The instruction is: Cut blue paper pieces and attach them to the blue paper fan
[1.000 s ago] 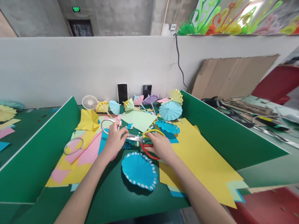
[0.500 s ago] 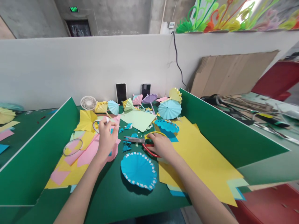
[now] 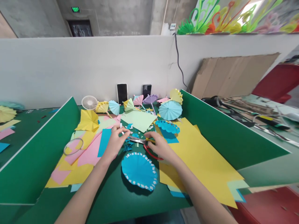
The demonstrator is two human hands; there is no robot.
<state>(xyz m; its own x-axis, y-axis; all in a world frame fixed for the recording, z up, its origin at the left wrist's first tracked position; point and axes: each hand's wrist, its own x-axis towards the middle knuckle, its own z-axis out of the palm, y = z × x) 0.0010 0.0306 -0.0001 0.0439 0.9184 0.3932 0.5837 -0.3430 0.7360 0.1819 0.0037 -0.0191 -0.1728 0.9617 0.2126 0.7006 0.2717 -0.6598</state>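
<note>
Head view: scissors (image 3: 136, 140) are clasped at the handles by the right hand (image 3: 160, 147). A white strip (image 3: 121, 126) is pinched in the left hand (image 3: 115, 141) at the blade tips. The disc (image 3: 139, 170), nearer the person, appears fully edged; strip cutting is judged unfinished.

The only lettering I can find is on the green lit sign (image 3: 76, 9) above the dark doorway (image 3: 79, 28), upper left of the frame. Its pale characters are too small and blurred for me to read.
</note>
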